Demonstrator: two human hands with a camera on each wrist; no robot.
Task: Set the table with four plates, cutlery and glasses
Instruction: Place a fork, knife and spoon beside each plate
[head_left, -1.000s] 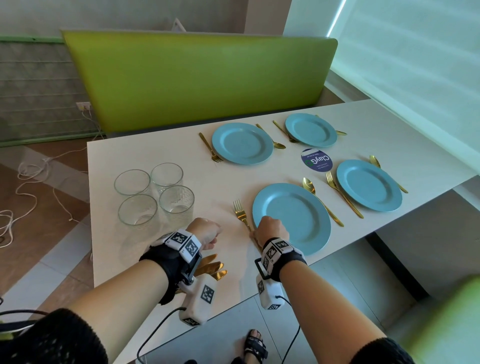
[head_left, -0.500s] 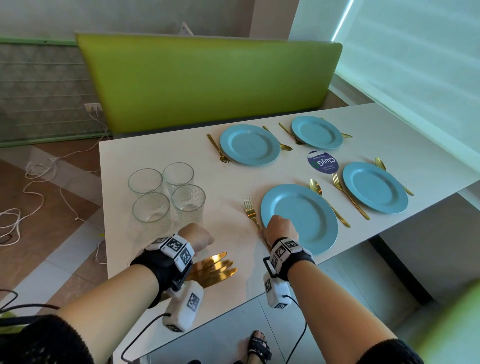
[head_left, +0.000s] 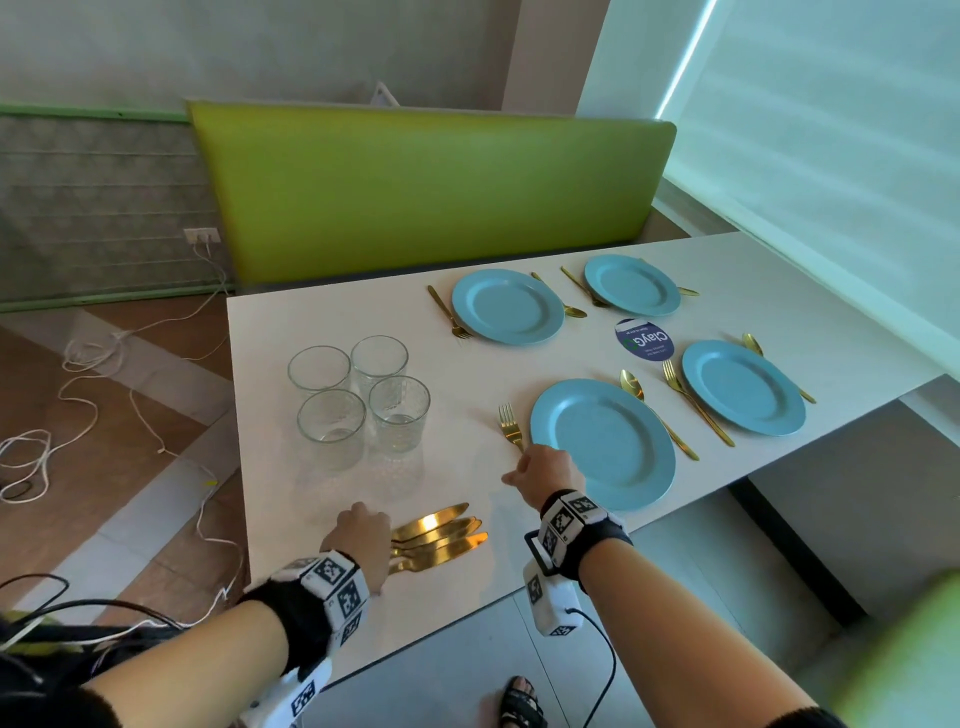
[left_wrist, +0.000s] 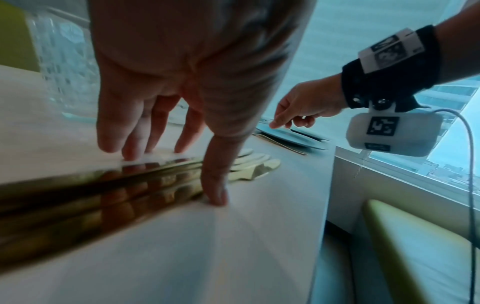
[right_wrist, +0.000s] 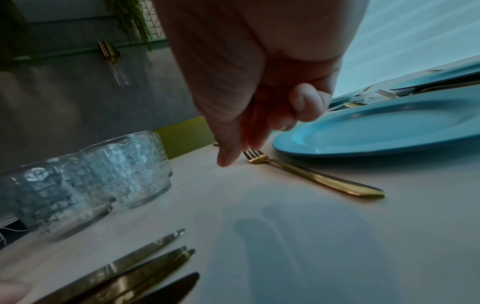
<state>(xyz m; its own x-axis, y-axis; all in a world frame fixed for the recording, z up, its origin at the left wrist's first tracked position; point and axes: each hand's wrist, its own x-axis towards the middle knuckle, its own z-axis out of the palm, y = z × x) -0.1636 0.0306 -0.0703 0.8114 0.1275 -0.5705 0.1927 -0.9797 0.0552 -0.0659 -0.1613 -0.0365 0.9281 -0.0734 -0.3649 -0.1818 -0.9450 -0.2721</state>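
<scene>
Four blue plates lie set on the white table (head_left: 322, 322), the nearest one (head_left: 602, 441) with a gold fork (head_left: 510, 426) on its left and a gold spoon (head_left: 654, 410) on its right. Several gold knives (head_left: 441, 538) lie bunched near the front edge. My left hand (head_left: 363, 535) reaches down onto their handles, fingers straight on the knives (left_wrist: 155, 181) and thumb on the table beside them. My right hand (head_left: 545, 467) hovers just above the fork (right_wrist: 311, 176), fingers loosely curled and holding nothing. Several clear glasses (head_left: 358, 395) stand grouped at the left.
A green bench back (head_left: 431, 192) runs behind the table. A round dark sticker (head_left: 644, 340) lies between the plates. The other three plates have gold cutlery beside them. White cables trail on the floor at the left. A blind-covered window is at the right.
My left hand has drawn back from near the glasses onto the knife handles. My right hand has lifted off the fork's handle and shifted slightly left; the fork stays on the table.
</scene>
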